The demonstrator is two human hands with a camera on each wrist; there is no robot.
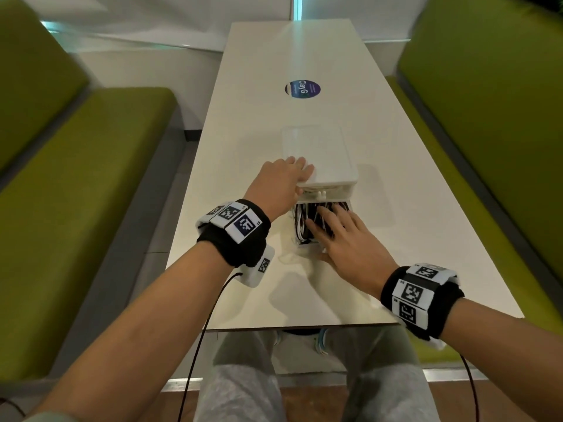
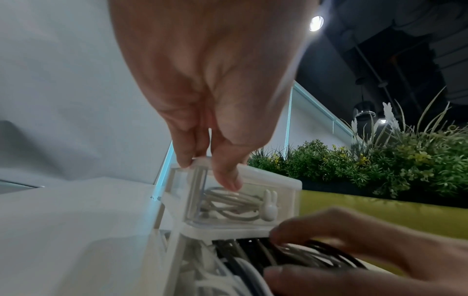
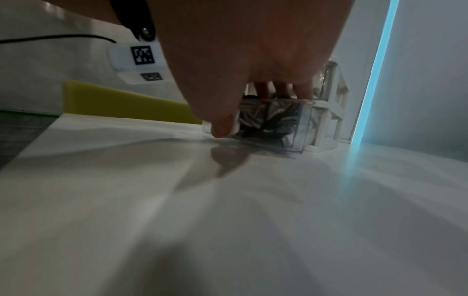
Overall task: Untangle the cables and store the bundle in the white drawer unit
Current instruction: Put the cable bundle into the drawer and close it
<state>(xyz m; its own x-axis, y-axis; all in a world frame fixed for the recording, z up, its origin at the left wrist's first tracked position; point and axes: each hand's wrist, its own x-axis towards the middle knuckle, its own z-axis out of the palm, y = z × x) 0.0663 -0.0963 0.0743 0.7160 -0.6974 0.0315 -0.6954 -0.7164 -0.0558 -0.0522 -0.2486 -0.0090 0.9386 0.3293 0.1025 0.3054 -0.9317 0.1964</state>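
Observation:
The white drawer unit (image 1: 323,153) (image 2: 273,182) stands in the middle of the white table (image 1: 243,117). Its clear lower drawer (image 1: 297,239) (image 3: 298,130) is pulled out toward me and holds the black and white cable bundle (image 1: 301,220) (image 2: 243,258) (image 3: 273,120). My right hand (image 1: 329,226) (image 3: 250,110) presses down on the bundle with spread fingers, its thumb (image 3: 222,126) against the drawer's front. My left hand (image 1: 300,172) (image 2: 210,168) rests on the unit's near left top corner. The upper drawer (image 2: 228,204), with a rabbit-shaped knob (image 2: 269,204), is pushed in and holds white cables.
Green benches run along the left (image 1: 76,193) and right (image 1: 487,117) of the narrow table. A round dark sticker (image 1: 302,89) lies beyond the unit. Plants (image 2: 380,160) stand behind the right bench. My knees are under the table's near edge.

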